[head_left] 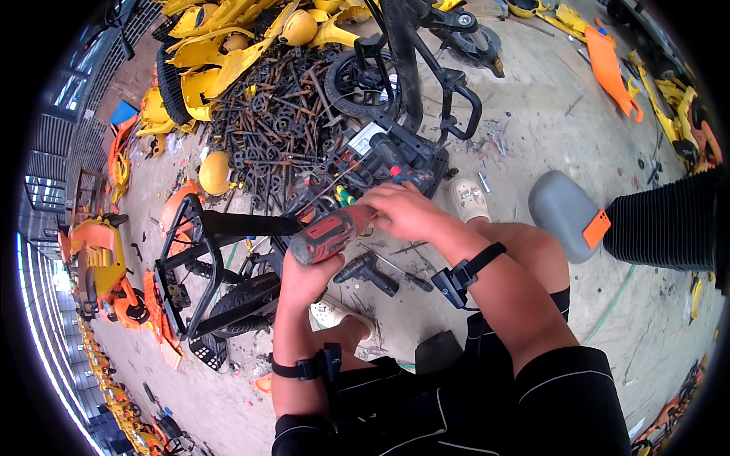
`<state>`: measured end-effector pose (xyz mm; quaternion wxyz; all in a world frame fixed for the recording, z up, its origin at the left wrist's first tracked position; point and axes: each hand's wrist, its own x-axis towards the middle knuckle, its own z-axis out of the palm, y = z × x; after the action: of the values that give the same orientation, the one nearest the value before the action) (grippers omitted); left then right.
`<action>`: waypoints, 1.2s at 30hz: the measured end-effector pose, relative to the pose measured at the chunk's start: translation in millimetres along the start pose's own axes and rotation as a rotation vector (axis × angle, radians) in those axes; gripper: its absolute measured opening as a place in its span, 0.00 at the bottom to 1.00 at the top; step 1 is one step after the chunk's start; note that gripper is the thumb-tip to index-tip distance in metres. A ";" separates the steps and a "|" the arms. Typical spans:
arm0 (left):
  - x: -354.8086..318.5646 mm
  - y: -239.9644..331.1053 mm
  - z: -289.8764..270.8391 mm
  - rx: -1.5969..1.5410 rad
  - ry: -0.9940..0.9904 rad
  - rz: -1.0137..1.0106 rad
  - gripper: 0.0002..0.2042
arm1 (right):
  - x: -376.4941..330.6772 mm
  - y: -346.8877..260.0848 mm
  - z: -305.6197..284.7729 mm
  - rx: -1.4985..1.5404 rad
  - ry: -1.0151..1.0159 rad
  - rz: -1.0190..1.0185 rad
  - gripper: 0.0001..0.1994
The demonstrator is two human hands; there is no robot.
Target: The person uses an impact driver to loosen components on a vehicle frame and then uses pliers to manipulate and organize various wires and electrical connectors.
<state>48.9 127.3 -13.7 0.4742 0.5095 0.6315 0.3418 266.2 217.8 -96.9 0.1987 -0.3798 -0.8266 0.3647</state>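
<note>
Fingers: left hand (pixel 304 277) wrapped around the red drill (pixel 332 233) grip; right hand (pixel 407 213) clamped on its front end.
Drill axis: lower left to upper right, toward the black frame (pixel 395 156) (just ahead).
Floor: second drill (pixel 366 271) beneath, nearer the left hand.

Not much of that stuff here tbh. Only real one is a small white rectangular label (pixel 368 137) with dark print, stuck on the black housing just above centre of the frame, tilted a bit. No packages, signs or screens that I can make out anywhere in the pile.
</note>
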 end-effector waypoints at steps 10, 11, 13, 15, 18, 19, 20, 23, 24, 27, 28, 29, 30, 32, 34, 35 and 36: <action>8.9 31.4 13.9 0.271 0.023 0.093 0.22 | -0.6 0.0 -8.5 0.008 0.128 -0.028 0.19; 8.7 36.2 16.3 0.322 0.025 0.084 0.23 | -3.8 -1.6 -11.3 -0.005 0.159 -0.041 0.19; 7.7 50.1 27.8 0.427 0.030 0.047 0.25 | -11.3 1.4 -16.3 0.013 0.187 -0.011 0.20; 5.4 68.2 39.5 0.548 0.052 -0.001 0.26 | -15.2 2.6 -21.0 0.045 0.208 0.013 0.21; 4.6 72.9 47.5 0.583 0.074 0.005 0.26 | -21.2 3.4 -24.1 0.093 0.228 0.038 0.22; 4.7 75.1 49.3 0.589 0.074 -0.007 0.26 | -21.6 5.2 -24.0 0.094 0.240 0.032 0.23; 5.4 76.3 50.8 0.601 0.075 -0.021 0.26 | -21.9 7.5 -22.6 0.096 0.252 0.029 0.23; 7.4 79.3 54.4 0.634 0.076 -0.051 0.26 | -23.1 17.5 -16.6 0.049 0.326 -0.005 0.23; 7.9 79.8 55.2 0.641 0.074 -0.051 0.26 | -23.7 19.6 -16.1 0.051 0.324 -0.005 0.23; 9.0 82.8 56.2 0.672 0.066 -0.057 0.26 | -24.7 22.9 -17.1 0.038 0.320 -0.009 0.22; 9.3 84.2 56.2 0.684 0.062 -0.059 0.26 | -24.6 23.5 -17.7 0.022 0.321 -0.012 0.22; 8.8 85.2 56.1 0.683 0.062 -0.062 0.25 | -25.0 22.7 -18.0 0.007 0.320 -0.014 0.22; 8.2 86.5 55.8 0.682 0.062 -0.065 0.25 | -25.7 21.4 -18.7 0.021 0.315 -0.008 0.22; 7.0 85.6 55.3 0.674 0.063 -0.059 0.25 | -27.1 18.0 -20.9 0.049 0.306 0.006 0.21; 5.1 81.6 54.5 0.658 0.066 -0.042 0.25 | -27.7 21.7 -17.3 0.013 0.293 0.003 0.21; 3.9 79.7 54.2 0.646 0.068 -0.032 0.25 | -27.8 22.9 -16.5 -0.005 0.287 0.002 0.20; 2.5 77.8 53.9 0.633 0.069 -0.023 0.25 | -28.3 23.4 -16.5 -0.015 0.289 0.006 0.20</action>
<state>124.7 146.2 39.8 0.2741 0.6127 0.7279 0.1402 305.5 213.8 -105.2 0.3119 -0.4322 -0.7909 0.3007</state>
